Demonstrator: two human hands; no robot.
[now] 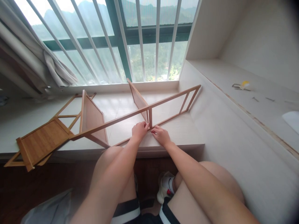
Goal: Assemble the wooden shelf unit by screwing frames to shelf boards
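Observation:
A partly assembled wooden shelf rack [116,119] lies on its side across the pale window ledge, its shelf boards standing up from the long rails. My left hand [140,130] is closed at the lower rail, fingertips against the foot of a short crossbar [150,117] and the shelf board [138,99] behind it. Just right of that joint, my right hand [161,136] pinches close to the rail. Whatever lies between its fingertips is too small to make out; a speck of red shows there.
On the raised ledge at right lie small metal pieces with a yellow item [245,83], loose screws [270,99] and a white object [291,121]. A barred window [149,62] is behind the rack. A grey curtain [35,53] hangs at left. My knees are against the ledge's front edge.

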